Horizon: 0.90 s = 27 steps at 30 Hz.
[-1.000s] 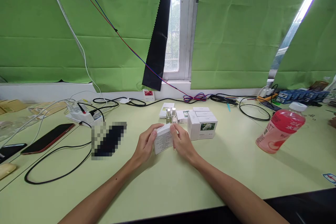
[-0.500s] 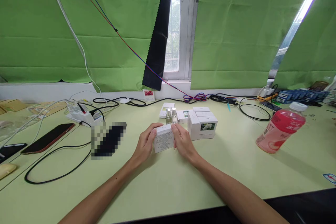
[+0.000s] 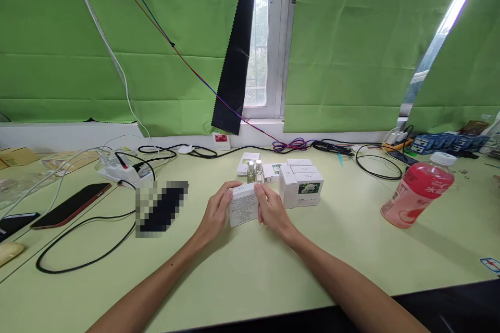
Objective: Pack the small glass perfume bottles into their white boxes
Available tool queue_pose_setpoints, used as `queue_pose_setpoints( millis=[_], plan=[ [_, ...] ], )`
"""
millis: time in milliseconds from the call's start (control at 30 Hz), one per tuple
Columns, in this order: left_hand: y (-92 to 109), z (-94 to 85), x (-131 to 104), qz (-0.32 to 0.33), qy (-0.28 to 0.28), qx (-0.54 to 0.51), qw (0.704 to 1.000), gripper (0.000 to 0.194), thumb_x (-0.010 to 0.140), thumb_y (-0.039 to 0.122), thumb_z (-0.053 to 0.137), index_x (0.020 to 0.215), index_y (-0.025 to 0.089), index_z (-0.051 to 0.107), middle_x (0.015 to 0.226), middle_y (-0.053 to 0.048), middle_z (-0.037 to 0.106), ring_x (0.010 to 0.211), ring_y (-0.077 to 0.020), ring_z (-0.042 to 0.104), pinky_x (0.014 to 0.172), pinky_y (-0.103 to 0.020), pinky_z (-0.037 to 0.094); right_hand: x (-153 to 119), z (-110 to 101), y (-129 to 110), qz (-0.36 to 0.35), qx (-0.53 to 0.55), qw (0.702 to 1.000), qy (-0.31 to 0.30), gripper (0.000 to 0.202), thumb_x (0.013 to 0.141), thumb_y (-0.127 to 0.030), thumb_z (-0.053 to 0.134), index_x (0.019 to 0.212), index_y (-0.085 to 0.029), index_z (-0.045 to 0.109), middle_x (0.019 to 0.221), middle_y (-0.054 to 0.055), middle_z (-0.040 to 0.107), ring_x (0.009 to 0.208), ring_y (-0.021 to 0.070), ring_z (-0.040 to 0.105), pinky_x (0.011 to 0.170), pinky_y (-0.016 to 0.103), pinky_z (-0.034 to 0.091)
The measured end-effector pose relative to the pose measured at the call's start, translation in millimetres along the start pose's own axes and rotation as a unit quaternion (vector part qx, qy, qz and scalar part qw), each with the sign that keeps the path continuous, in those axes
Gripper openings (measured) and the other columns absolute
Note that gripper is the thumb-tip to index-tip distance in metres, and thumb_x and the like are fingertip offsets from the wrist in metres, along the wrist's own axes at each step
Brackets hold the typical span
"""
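Observation:
Between my two hands is a small white carton (image 3: pixel 244 207) with lines of fine print on the side facing me. My left hand (image 3: pixel 216 210) grips its left edge, thumb near the top corner. On the opposite edge, my right hand (image 3: pixel 274 212) pinches it with thumb and fingers. Just behind the carton stand two small glass bottles with shiny caps, one a clear bottle (image 3: pixel 259 171) and the other a greenish bottle (image 3: pixel 250 173); their lower parts are hidden. A group of white boxes (image 3: pixel 289 187), one with a white-flower picture, stands right of my right hand.
Flat white cartons (image 3: pixel 246 162) lie behind the bottles. A pink drink bottle (image 3: pixel 420 192) stands on the right of the table (image 3: pixel 250 281). Phones (image 3: pixel 72 205), a power strip (image 3: pixel 127 169) and a looping black cable (image 3: pixel 74 271) occupy the left. More cables run along the wall.
Almost nothing differs. Both hands keep hold of the carton in nearly the same place, with only a very slight shift in its tilt.

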<state>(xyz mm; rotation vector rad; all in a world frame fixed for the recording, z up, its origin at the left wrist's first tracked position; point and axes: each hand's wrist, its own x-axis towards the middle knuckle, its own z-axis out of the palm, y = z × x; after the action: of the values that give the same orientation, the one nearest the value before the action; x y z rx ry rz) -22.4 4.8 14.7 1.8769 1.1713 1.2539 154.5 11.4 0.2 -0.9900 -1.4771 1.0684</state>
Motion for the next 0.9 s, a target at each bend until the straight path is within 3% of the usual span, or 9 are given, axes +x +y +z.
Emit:
queue_pose_setpoints(
  millis=[233, 533, 900],
  plan=[
    [1.2, 0.5, 0.7, -0.013, 0.007, -0.005, 1.000, 0.048, 0.103, 0.056, 0.036, 0.117, 0.019, 0.062, 0.112, -0.009, 0.069, 0.096, -0.0229, 0.062, 0.079, -0.030, 0.047, 1.1, 0.0, 0.2, 0.003, 0.010, 1.000, -0.007, 0.050, 0.099, -0.068, 0.040, 0.084, -0.023, 0.054, 0.051, -0.008, 0.043, 0.036, 0.0104, 0.044, 0.033, 0.021, 0.035],
    [1.6, 2.7, 0.6, -0.046, 0.025, -0.004, 0.999, 0.053, 0.103, 0.061, 0.032, 0.124, 0.021, 0.060, 0.108, -0.007, 0.070, 0.084, -0.0198, 0.060, 0.072, -0.028, 0.047, 3.8, 0.0, 4.3, -0.003, 0.006, 1.000, 0.000, 0.053, 0.096, -0.072, 0.041, 0.084, -0.023, 0.056, 0.066, -0.004, 0.054, 0.040, 0.0102, 0.046, 0.035, 0.023, 0.036],
    [0.3, 5.9, 1.9, -0.046, 0.030, -0.018, 0.998, 0.056, 0.101, 0.063, 0.037, 0.123, 0.019, 0.064, 0.079, -0.001, 0.062, 0.070, -0.0166, 0.053, 0.061, -0.026, 0.043, 2.8, 0.6, 2.2, -0.029, -0.028, 0.999, 0.028, 0.053, 0.099, -0.068, 0.039, 0.074, -0.022, 0.050, 0.065, -0.001, 0.052, 0.056, 0.0139, 0.049, 0.049, 0.026, 0.036]
  ],
)
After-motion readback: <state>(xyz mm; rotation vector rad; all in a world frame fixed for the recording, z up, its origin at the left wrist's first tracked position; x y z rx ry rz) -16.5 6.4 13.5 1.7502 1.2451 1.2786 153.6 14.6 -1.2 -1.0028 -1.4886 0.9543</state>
